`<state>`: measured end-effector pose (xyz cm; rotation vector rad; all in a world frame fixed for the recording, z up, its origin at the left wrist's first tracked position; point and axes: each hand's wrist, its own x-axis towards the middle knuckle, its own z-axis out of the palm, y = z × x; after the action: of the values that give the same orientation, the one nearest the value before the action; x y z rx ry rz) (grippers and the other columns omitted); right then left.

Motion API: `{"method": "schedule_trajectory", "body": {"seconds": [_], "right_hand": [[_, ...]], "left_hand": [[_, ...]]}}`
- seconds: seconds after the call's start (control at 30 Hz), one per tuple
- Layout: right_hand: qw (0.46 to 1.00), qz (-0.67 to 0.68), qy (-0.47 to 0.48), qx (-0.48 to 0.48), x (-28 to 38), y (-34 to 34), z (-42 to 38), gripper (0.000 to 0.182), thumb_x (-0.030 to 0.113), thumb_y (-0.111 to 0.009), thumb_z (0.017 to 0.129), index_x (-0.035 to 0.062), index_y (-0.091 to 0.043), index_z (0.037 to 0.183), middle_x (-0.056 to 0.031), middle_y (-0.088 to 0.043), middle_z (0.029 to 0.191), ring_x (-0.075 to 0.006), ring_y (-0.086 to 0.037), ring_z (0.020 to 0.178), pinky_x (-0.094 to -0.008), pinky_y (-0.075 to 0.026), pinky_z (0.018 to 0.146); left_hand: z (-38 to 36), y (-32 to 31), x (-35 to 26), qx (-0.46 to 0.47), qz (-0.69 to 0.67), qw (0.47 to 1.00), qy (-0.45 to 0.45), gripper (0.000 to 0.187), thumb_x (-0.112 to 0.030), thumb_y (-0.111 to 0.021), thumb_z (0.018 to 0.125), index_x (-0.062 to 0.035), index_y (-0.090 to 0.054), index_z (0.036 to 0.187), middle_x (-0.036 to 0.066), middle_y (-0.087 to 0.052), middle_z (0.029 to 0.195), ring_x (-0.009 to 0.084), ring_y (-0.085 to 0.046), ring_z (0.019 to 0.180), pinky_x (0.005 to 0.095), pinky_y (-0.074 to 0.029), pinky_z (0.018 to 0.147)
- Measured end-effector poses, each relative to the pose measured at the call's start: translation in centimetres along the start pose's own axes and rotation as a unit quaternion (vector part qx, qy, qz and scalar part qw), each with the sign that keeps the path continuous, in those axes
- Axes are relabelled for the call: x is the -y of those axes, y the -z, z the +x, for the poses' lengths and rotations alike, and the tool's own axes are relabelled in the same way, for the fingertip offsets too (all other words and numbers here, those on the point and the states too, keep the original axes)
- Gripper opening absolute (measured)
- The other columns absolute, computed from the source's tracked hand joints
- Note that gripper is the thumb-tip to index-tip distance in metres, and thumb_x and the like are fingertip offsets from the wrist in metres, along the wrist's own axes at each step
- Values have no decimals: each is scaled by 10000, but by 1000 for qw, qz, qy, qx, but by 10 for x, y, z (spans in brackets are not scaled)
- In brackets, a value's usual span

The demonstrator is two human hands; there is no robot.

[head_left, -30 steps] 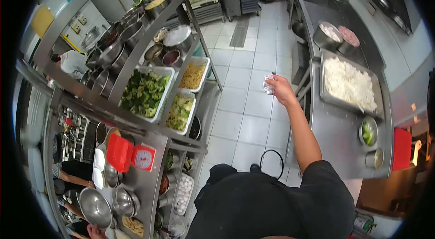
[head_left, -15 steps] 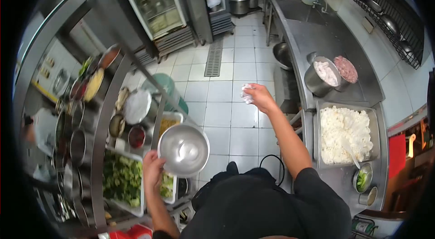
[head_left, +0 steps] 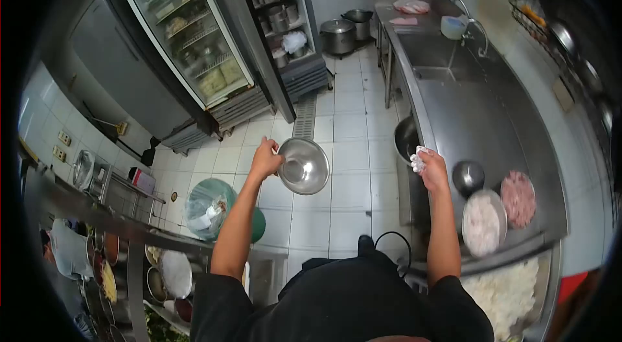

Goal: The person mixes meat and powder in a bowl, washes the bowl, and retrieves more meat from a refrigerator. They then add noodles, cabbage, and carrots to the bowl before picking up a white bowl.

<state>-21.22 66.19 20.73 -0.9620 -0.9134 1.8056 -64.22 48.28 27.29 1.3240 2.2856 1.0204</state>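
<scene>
My left hand (head_left: 266,159) grips the rim of a shiny metal bowl (head_left: 310,170), held out over the tiled floor with its hollow side facing me; no food shows in it. Closed around a crumpled white cloth (head_left: 418,158) is my right hand (head_left: 435,173), beside the front edge of the steel counter (head_left: 476,125). On the counter near that hand stand a small round metal bowl (head_left: 468,177), a pot of pale meat (head_left: 484,222) and a container of pink meat (head_left: 518,199).
Further along the counter is a sink (head_left: 427,50) with a tap (head_left: 478,30). A lined green bin (head_left: 210,209) stands on the left, near a shelf rack with food containers. A glass-door fridge (head_left: 191,31) and lidded pot (head_left: 338,36) are at the back.
I have turned and moved forward, away from the vegetable trays. The bowl in my left hand has swung ahead over the floor, and my right hand with the cloth is now at the counter edge.
</scene>
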Motion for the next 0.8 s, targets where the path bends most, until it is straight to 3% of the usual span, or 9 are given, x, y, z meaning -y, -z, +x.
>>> {"method": "schedule_trajectory", "body": {"seconds": [0.13, 0.2, 0.3, 0.37, 0.5, 0.53, 0.6, 0.67, 0.8], "right_hand": [[1000, -6, 28, -5, 48, -25, 105, 202, 75, -610, 888, -14, -579, 1067, -78, -638, 831, -156, -617, 678, -280, -484, 571], [999, -11, 37, -15, 65, -37, 156, 247, 59, -613, 876, -23, -563, 1104, -79, -638, 860, -156, -623, 709, -287, -499, 601], [995, -18, 86, -46, 69, -48, 246, 321, 50, -623, 859, -48, -531, 1150, -77, -634, 877, -161, -623, 689, -288, -488, 566], [994, -34, 85, -58, 76, -55, 302, 304, 58, -630, 855, -29, -532, 1129, -82, -629, 835, -160, -616, 675, -296, -478, 557], [970, -77, 98, -209, 120, -67, 371, 651, 79, -657, 830, -78, -361, 1389, -110, -646, 846, -167, -624, 672, -296, -490, 547], [963, -72, 108, -234, 128, -56, 387, 700, 81, -658, 825, -80, -313, 1413, -114, -646, 844, -168, -624, 670, -297, -491, 541], [950, -61, 136, -275, 148, -28, 422, 801, 85, -662, 817, -85, -217, 1460, -121, -647, 839, -169, -624, 667, -299, -491, 530], [923, -101, 145, -341, 166, 9, 454, 800, 78, -660, 810, -89, -218, 1456, -125, -646, 822, -169, -622, 639, -297, -488, 510], [890, -90, 157, -418, 195, 57, 509, 768, 58, -637, 798, -103, -247, 1440, -121, -645, 750, -174, -606, 559, -299, -473, 469]], "left_hand": [[140, 4, 4, -54, 34, 998, 0, 254, -16, -638, 658, -8, -543, 894, 434, -243, 1417, 419, -680, 866, 411, -577, 403], [212, 10, 18, -94, 55, 994, -31, 258, -24, -637, 664, -9, -557, 909, 399, -357, 1364, 385, -691, 812, 393, -565, 405], [314, 16, 29, -12, -65, 997, 34, 272, -37, -635, 670, -31, -584, 937, 271, -520, 1147, 300, -656, 676, 361, -521, 412], [389, 11, 63, -55, -21, 998, -1, 259, -38, -641, 666, -38, -574, 916, 153, -516, 929, 253, -583, 600, 342, -477, 416], [511, 3, 120, -166, 9, 979, -115, 218, -31, -619, 666, -26, -535, 867, 81, -541, 794, 241, -561, 577, 327, -465, 421], [550, 8, 153, -121, 53, 982, -133, 223, -28, -606, 661, -34, -532, 871, 79, -538, 794, 214, -542, 566, 321, -468, 435], [562, 7, 139, -115, -45, 992, -3, 206, -1, -585, 658, -66, -490, 828, 45, -508, 707, 149, -506, 531, 302, -435, 420], [574, 11, 158, -92, -123, 988, -17, 212, 48, -549, 679, -95, -434, 784, 8, -456, 664, 106, -445, 494, 292, -383, 402], [552, -24, 84, -106, -178, 978, 25, 198, 32, -559, 734, -112, -471, 838, -11, -479, 724, 87, -447, 541, 238, -360, 420]]}}
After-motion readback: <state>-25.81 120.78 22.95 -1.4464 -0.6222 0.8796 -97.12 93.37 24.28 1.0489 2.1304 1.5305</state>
